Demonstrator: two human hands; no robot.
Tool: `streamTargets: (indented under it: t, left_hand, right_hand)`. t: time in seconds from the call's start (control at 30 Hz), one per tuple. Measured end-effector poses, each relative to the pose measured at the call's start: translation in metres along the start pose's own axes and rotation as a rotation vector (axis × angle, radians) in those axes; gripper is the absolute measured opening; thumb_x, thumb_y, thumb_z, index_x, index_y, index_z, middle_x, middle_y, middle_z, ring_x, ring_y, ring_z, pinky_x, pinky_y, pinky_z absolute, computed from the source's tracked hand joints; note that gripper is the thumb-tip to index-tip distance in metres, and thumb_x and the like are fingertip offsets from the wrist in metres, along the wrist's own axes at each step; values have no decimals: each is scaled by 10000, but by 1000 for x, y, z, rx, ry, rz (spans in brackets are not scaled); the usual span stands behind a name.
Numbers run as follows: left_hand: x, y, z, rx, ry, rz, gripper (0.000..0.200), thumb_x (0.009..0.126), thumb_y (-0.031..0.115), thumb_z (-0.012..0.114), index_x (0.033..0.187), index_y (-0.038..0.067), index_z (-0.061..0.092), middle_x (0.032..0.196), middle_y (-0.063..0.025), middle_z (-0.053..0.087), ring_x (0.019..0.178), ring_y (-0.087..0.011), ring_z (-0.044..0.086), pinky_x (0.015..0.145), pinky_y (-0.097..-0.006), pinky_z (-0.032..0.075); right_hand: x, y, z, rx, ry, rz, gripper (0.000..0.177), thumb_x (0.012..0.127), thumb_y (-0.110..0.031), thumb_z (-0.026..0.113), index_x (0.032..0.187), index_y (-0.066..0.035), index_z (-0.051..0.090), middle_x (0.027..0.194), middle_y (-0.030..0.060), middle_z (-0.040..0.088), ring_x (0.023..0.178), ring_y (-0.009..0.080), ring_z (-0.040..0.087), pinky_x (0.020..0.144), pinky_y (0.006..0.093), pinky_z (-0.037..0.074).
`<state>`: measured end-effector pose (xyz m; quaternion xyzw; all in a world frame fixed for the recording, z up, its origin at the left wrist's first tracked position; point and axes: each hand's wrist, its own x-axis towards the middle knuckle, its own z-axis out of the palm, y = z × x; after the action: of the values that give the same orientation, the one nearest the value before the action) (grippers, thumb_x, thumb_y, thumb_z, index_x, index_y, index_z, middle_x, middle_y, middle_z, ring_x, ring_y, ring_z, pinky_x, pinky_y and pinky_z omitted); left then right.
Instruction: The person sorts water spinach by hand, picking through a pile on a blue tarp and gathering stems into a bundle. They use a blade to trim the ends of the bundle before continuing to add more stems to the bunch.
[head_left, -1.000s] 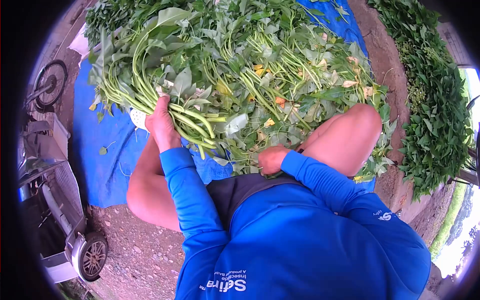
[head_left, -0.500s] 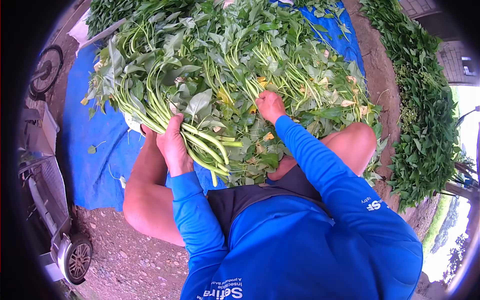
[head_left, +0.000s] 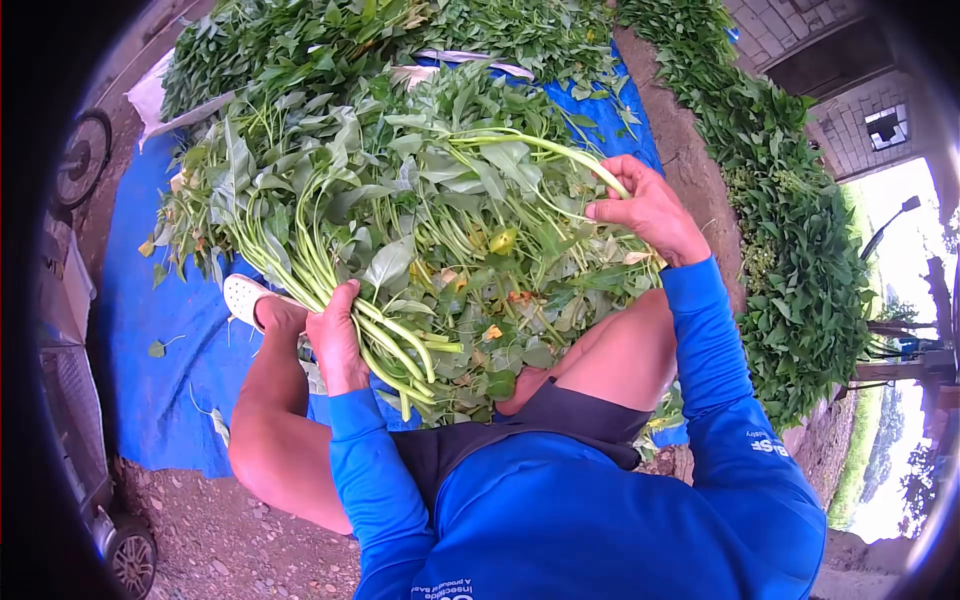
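Observation:
My left hand (head_left: 336, 335) is closed round a bunch of water spinach (head_left: 312, 262), its thick pale-green cut ends pointing toward my lap and its leaves fanning away from me. At the right, my right hand (head_left: 655, 212) pinches a long water spinach stem (head_left: 548, 146) near its thick end. The leafy end of that stem trails left over the pile of water spinach (head_left: 455, 225). Several yellowed leaves show among the stems in the pile.
The pile lies on a blue tarp (head_left: 160, 370) between my bent legs. Another heap of greens (head_left: 300, 50) stands at the back, and a long leafy bank (head_left: 790, 270) runs along the right. Wheels (head_left: 132, 562) and a cart-like frame are at the left edge.
My right hand has moved up and right from the pile, drawing out a long stem. My left hand still grips the bunch. The view has shifted somewhat.

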<state>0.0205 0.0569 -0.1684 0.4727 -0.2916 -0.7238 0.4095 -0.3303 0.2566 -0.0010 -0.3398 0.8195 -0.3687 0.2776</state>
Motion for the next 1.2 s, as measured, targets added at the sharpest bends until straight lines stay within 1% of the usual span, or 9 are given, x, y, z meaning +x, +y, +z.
streamTargets:
  t: [0.17,0.27,0.3,0.43,0.57,0.8,0.97,1.13,1.2]
  left_hand:
    - [-1,-2,-2,19,-59,-31,322,904,87,761,1175,-76,699,962,-98,750,761,-186,736,665,-337,613]
    - [0,0,-2,63,-68,-88,290,901,95,770,1135,-65,708,941,-91,747,742,-181,726,657,-326,605]
    - [-5,0,1,61,-65,-19,271,900,106,777,1106,-59,711,918,-78,740,719,-174,710,655,-316,593]
    - [-14,2,6,79,-94,-51,317,890,89,784,1163,-48,698,950,-72,735,750,-168,710,684,-316,590]
    - [-19,4,13,60,-146,-63,311,892,70,777,1170,-44,696,948,-71,737,748,-174,721,685,-321,601]
    - [-20,-12,25,18,-209,-112,301,901,88,794,1158,-21,681,940,-68,733,733,-168,718,670,-313,596]
    - [-14,-38,37,-13,-252,-126,294,904,54,796,1167,-2,678,982,-58,733,797,-164,710,722,-322,601]
    - [0,-92,36,-32,-275,-215,287,908,87,816,1154,14,689,963,-42,727,779,-147,699,704,-322,597]
    - [7,-119,24,-82,-302,-312,308,919,129,814,1169,0,688,975,-61,739,804,-170,724,711,-339,616]
  right_hand:
    - [-18,-18,-35,122,-33,-118,702,751,-177,945,1335,-50,576,1050,-7,554,959,100,525,857,265,457]
    - [2,18,-24,-384,-35,-26,663,777,-213,946,1317,-68,589,1070,7,595,932,92,518,848,269,458]
    - [7,22,-28,-159,-27,-23,465,934,-195,839,1340,-84,640,1104,16,649,953,53,551,827,247,493]
    - [1,-7,-42,307,20,181,228,1067,-220,662,1235,-81,728,1004,-32,682,939,61,592,719,296,473]
    - [0,-7,-43,630,-1,74,207,1041,-162,703,1214,-50,732,983,-20,713,898,80,637,769,260,509]
    - [39,-8,24,718,247,-199,290,994,-75,763,1267,10,718,1078,14,733,957,84,641,874,248,512]
    - [61,-11,72,567,396,-244,287,950,-43,801,1225,21,750,1015,17,730,896,80,642,834,245,526]
    - [19,17,173,503,231,-12,322,973,-50,790,1282,33,748,1019,26,751,891,88,658,837,244,538]
    - [-12,53,230,437,18,160,320,981,-64,781,1281,44,757,1119,94,786,965,129,698,891,275,555]
